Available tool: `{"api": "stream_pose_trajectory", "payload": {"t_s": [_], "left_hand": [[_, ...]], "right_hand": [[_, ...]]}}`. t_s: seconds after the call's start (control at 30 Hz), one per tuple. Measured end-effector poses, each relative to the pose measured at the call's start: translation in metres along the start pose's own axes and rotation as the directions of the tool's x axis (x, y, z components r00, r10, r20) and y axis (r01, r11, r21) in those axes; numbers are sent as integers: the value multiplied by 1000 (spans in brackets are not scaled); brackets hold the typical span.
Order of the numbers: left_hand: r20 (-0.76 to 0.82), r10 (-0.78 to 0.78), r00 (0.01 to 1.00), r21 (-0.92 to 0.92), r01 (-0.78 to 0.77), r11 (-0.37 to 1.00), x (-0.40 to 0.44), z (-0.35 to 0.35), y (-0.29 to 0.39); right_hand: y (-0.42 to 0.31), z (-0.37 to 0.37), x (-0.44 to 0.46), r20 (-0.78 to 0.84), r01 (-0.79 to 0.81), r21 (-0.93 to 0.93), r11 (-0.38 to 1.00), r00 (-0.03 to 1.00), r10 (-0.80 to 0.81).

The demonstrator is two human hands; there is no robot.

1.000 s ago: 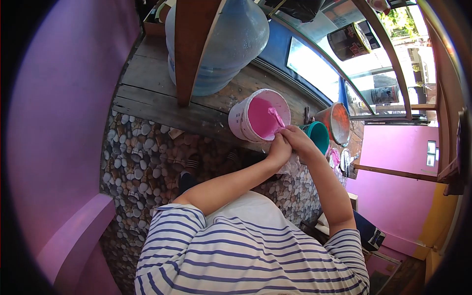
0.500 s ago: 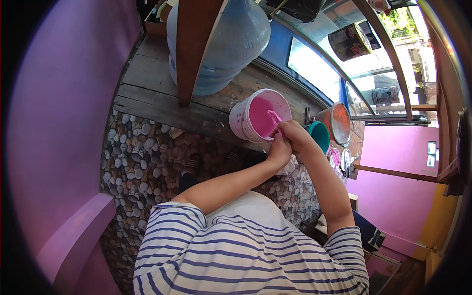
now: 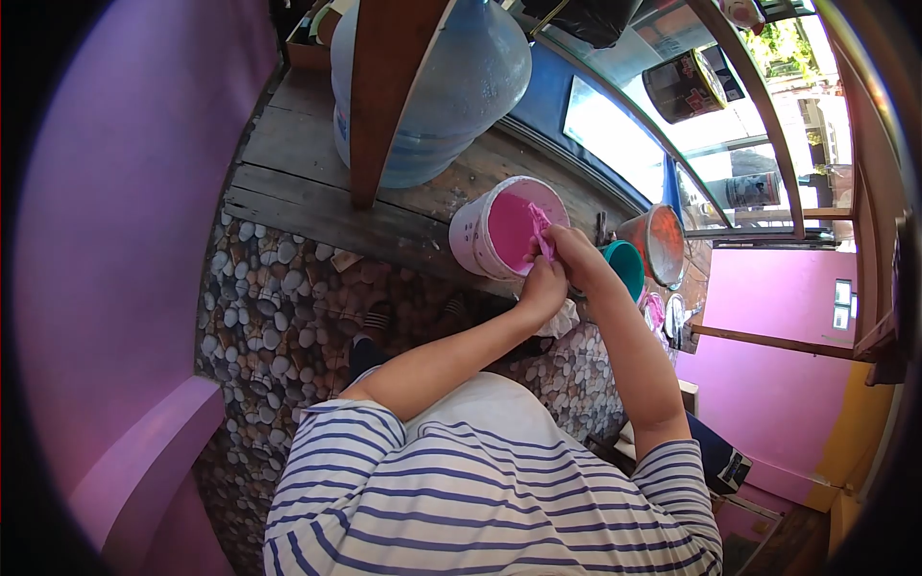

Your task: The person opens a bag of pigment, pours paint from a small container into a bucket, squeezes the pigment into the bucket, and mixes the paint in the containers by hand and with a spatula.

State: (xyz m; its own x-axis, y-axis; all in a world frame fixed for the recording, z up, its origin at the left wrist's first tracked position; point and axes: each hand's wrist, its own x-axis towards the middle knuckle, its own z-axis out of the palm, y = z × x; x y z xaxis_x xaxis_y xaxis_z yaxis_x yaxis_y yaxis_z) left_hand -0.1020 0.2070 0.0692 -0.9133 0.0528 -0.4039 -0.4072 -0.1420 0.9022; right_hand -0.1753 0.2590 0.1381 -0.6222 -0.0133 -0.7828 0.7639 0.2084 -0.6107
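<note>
The left hand and the right hand are close together, both with fingers closed on a twisted pink bundle. The left seems to pinch its lower end, the right a little higher up; whether it is cloth or thin plastic, I cannot tell. Its loose upper end rises past the right hand's fingers, across the mouth of a white bucket with a pink inside. Whether the bundle touches the rim does not show.

The step in hand looks like working the bundle between the fingers, perhaps twisting it or picking it apart. The next move seems to call for a firm pinch from both hands, with the bundle kept over the bucket so that any drips land inside.

Just below the hands is something white and crumpled. The bucket stands on a wooden tabletop, with a green bucket and an orange-stained bucket to its right. Farther off are a big clear bottle behind a brown post, and a dark can by the glass.
</note>
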Motion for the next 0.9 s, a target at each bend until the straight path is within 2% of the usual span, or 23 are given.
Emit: {"api": "stream_pose_trajectory", "payload": {"t_s": [0.03, 0.1, 0.13, 0.2, 0.23, 0.3, 0.33, 0.4, 0.43, 0.47, 0.53, 0.6, 0.63, 0.73, 0.9], "left_hand": [[-6, -3, 1000, -8, 3, 1000, 0, 0, 0], [-3, -3, 1000, -5, 3, 1000, 2, 0, -2], [7, -3, 1000, 1, 3, 1000, 4, 0, -3], [47, 34, 998, -2, -34, 999, 3, 0, -5], [88, 69, 994, -7, -69, 998, 2, 1, -8], [47, 110, 993, 8, -110, 994, -1, 4, -11], [5, 152, 988, 21, -152, 988, -3, 5, -11], [12, 208, 978, 29, -208, 978, -5, 6, -12], [19, 263, 965, 37, -263, 964, -6, 6, -11], [20, 262, 965, 36, -262, 964, -9, 4, -7], [33, 141, 989, 112, -144, 983, -16, 2, 2], [85, 87, 993, 110, -97, 989, -18, -5, 12], [137, 34, 990, 113, -49, 992, -18, -7, 13], [102, 123, 987, 49, -128, 991, -17, -6, 6], [49, 77, 996, 59, -80, 995, -17, -3, 4]], "right_hand": [[2, -2, -1, 0, -1, -1, 1000, 1000, 1], [7, -7, -1, -145, -7, -197, 980, 989, -22], [15, -13, 5, -144, -7, -199, 980, 989, -23], [34, -25, 19, -1, 103, -565, 819, 992, -126], [31, -23, 15, -3, 101, -562, 821, 992, -124], [22, -17, 11, 8, 115, -707, 698, 988, -155], [22, -16, 11, 7, 116, -705, 700, 988, -157], [23, -15, 10, 70, 243, -734, 634, 956, -286], [28, -19, 17, 70, 243, -734, 634, 956, -286], [34, -23, 29, 55, 235, -740, 630, 955, -291], [37, -28, 40, 39, 225, -746, 627, 955, -295], [31, -27, 40, 39, 181, -649, 739, 978, -205], [29, -25, 38, 40, 181, -649, 739, 978, -204], [21, -15, 32, 12, 119, -600, 791, 990, -140], [6, -4, 24, -2, 39, -393, 919, 999, -43]]}}
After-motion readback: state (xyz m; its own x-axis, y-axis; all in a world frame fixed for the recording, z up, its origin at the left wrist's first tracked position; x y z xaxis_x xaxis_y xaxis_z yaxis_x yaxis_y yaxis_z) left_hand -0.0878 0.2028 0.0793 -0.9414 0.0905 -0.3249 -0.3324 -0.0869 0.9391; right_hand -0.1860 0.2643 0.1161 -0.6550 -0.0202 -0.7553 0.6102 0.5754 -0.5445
